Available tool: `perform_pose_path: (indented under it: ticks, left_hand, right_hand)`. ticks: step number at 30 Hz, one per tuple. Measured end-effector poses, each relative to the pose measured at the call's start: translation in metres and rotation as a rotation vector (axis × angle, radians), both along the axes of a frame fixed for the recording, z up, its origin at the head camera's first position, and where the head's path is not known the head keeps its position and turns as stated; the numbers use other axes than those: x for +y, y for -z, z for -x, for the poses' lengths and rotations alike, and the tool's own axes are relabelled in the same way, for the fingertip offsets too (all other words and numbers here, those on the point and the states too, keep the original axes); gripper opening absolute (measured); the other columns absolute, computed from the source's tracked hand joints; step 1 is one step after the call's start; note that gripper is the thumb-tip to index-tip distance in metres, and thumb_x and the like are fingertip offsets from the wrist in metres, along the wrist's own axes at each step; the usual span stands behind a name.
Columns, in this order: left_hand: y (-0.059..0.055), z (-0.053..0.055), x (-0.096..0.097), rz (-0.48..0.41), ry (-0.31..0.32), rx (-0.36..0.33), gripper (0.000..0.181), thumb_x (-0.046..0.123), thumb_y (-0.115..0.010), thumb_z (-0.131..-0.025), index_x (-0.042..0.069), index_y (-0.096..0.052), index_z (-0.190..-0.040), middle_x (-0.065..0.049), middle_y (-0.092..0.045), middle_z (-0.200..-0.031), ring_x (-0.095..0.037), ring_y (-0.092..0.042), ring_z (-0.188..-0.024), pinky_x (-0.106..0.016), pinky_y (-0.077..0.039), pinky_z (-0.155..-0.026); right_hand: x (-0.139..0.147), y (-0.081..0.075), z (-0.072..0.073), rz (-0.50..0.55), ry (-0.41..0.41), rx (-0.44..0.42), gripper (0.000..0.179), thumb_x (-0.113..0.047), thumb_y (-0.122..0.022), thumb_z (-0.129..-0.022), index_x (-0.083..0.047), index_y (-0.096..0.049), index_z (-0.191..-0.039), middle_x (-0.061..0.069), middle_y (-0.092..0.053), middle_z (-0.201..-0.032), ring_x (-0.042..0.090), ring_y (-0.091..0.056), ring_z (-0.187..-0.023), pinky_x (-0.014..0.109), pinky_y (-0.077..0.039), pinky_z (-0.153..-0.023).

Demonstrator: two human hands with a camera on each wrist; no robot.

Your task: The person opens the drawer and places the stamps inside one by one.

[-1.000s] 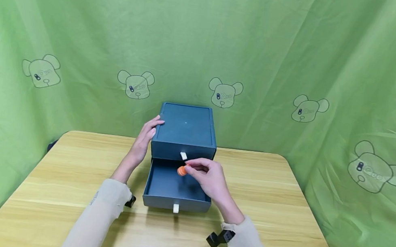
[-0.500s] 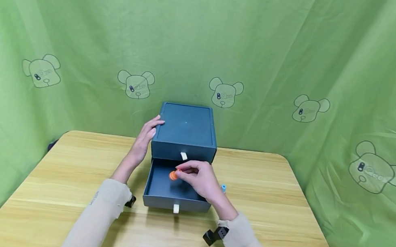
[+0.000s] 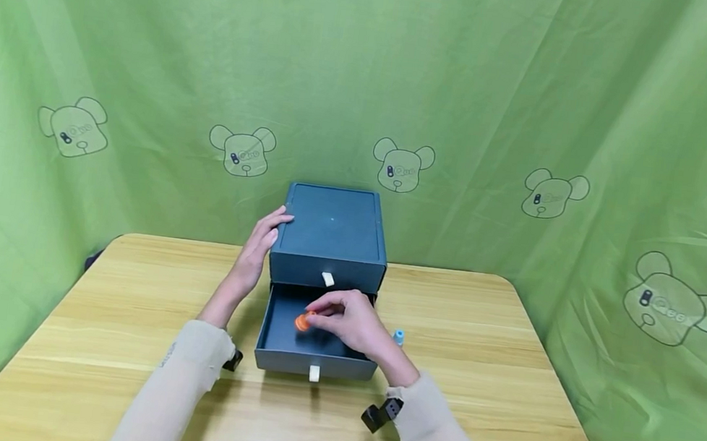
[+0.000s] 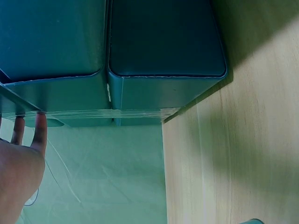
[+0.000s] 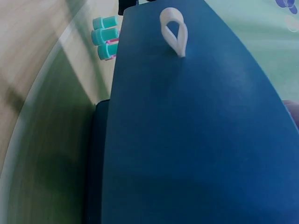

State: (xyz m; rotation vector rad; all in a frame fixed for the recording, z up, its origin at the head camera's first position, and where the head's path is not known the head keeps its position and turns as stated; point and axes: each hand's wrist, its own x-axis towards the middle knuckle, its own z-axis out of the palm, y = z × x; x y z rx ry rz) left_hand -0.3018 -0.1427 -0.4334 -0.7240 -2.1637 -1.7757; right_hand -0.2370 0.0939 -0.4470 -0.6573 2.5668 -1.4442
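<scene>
A dark blue two-drawer box (image 3: 332,222) stands on the table, its lower drawer (image 3: 274,342) pulled out. My left hand (image 3: 252,256) rests on the box's upper left edge; the left wrist view shows its fingers (image 4: 40,133) against the side. Over the open drawer, my right hand (image 3: 351,322) pinches a small orange rounded object (image 3: 302,322) between thumb and fingertips. Its kind cannot be told. White loop tabs serve as drawer pulls, the upper one (image 3: 328,279) on the closed drawer. The right wrist view shows a blue front with a white loop (image 5: 175,30), not the fingers.
A small light-blue object (image 3: 398,338) stands on the wooden table (image 3: 473,380) beside the drawer, partly behind my right wrist. Several teal-topped pieces (image 5: 105,36) with pink parts appear in the right wrist view. A green curtain (image 3: 177,47) hangs behind the table.
My right hand has moved left and lower with the orange object, deeper over the drawer. The light-blue object has come into view beside my wrist. My left hand has stayed put.
</scene>
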Motion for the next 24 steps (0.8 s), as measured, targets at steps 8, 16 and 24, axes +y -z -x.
perform_pose_path:
  ticks: [8,16,24]
  left_hand:
    - [0.002,0.0009,-0.0002,-0.004,-0.001,0.002,0.044,0.017,-0.033,-0.111,0.0,-0.05,-0.148,-0.019,-0.028,-0.169,-0.033,-0.021,-0.158,-0.06,-0.013,-0.127]
    - [0.0025,0.0013,0.0007,-0.01,0.001,0.002,0.044,0.018,-0.033,-0.111,0.0,-0.051,-0.147,-0.018,-0.028,-0.169,-0.032,-0.021,-0.158,-0.059,-0.014,-0.127]
    - [0.0019,0.0007,0.0003,-0.007,-0.002,-0.004,0.044,0.019,-0.033,-0.112,0.001,-0.05,-0.148,-0.017,-0.028,-0.169,-0.032,-0.02,-0.159,-0.059,-0.013,-0.127]
  right_hand:
    - [-0.0044,0.0021,0.0019,-0.097,-0.039,0.002,0.01,-0.017,-0.081,-0.09,-0.016,-0.082,-0.1,-0.002,-0.078,-0.097,0.007,-0.071,-0.083,0.022,-0.058,-0.076]
    - [-0.0054,0.0054,0.0023,-0.163,-0.069,0.03,0.008,-0.018,-0.081,-0.091,-0.015,-0.081,-0.098,-0.003,-0.078,-0.093,0.008,-0.072,-0.082,0.023,-0.058,-0.073]
    - [-0.0064,0.0078,0.0037,-0.176,-0.076,0.036,0.008,-0.016,-0.082,-0.09,-0.014,-0.081,-0.097,-0.003,-0.078,-0.091,0.006,-0.072,-0.081,0.021,-0.057,-0.073]
